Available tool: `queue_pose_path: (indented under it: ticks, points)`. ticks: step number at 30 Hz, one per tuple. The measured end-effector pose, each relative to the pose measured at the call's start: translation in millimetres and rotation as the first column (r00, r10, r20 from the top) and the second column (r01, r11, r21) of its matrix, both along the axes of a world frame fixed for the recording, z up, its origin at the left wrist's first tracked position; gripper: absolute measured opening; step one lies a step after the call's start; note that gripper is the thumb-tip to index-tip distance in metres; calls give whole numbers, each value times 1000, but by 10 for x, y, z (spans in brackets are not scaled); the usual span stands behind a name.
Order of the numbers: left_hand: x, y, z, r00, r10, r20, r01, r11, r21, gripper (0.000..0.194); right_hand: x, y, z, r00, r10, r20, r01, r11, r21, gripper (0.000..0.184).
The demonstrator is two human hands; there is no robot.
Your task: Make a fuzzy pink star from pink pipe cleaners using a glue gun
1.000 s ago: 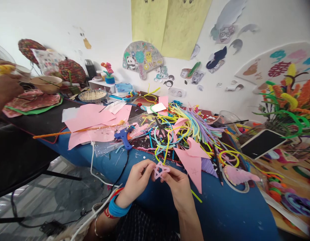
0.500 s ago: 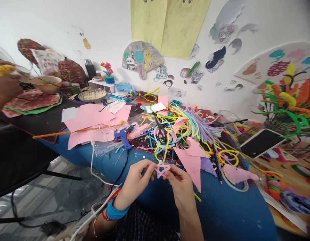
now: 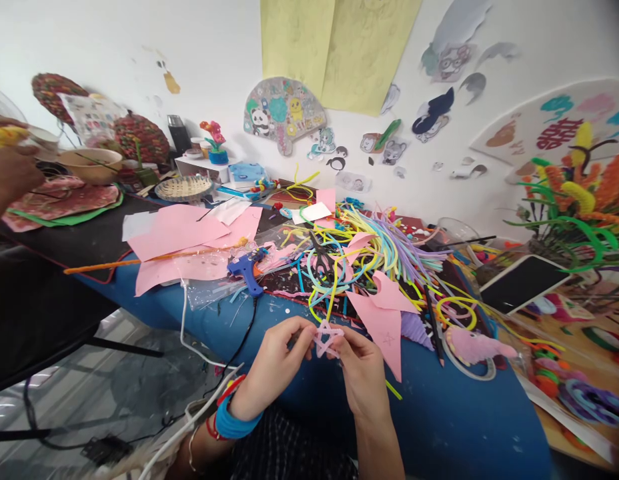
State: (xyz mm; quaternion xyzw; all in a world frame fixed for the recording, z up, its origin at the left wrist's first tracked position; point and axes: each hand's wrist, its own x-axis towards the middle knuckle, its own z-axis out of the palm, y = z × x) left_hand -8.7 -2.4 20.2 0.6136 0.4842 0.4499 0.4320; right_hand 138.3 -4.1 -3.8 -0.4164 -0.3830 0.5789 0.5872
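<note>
Between both hands is a small pale pink star [image 3: 326,339] that looks bent from fuzzy pipe cleaner. My left hand [image 3: 280,357] pinches its left side between thumb and fingers. On the opposite side, my right hand [image 3: 363,370] grips the star's right point the same way. The star is held just over the near edge of the blue table cover [image 3: 454,413]. Just right of my right hand lies a cut piece of pink paper [image 3: 379,327] with a small star drawn on it. Beyond the hands, a looped yellow pipe cleaner [image 3: 334,293] reaches toward the star.
A blue glue gun [image 3: 248,273] with a black cord lies left of centre. Black scissors [image 3: 321,257] rest among heaped pipe cleaners [image 3: 384,247]. Pink sheets [image 3: 179,233] spread leftward; a phone [image 3: 523,285] leans at right. Another person's hand [image 3: 14,170] holds something yellow at far left.
The star has shifted very slightly right and turned a little in my fingers. Both hands keep their pinch on it. The other person's hand has barely moved.
</note>
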Motion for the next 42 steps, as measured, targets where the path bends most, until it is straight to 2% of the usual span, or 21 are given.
queue_pose_path:
  ticks: [3,9,15,23,33,37,42]
  points:
    - [6,-4,8,995,-29,99,33,998,-45,31,-14,-3,-3,999,-36,-1,36,999,-14,18]
    - [40,-2,11,954,-149,262,197,966,-169,29,-13,2,-13,997,-72,8,72,997,17,16]
    - [50,11,-1,949,-162,270,214,961,-175,31,24,41,-45,996,-93,5,93,996,13,19]
    - [64,-16,7,923,-221,316,280,947,-154,23,11,27,-16,991,-126,54,124,991,41,17]
    - [54,-25,-17,881,-153,448,274,936,-221,21,2,10,-24,942,-313,121,308,949,61,23]
    - [76,-44,-2,907,-115,405,223,947,-232,19,-12,17,-51,922,-363,133,360,932,53,27]
    - [120,-56,12,942,-55,331,138,963,-232,15,-20,0,-23,892,-406,200,391,914,108,27]
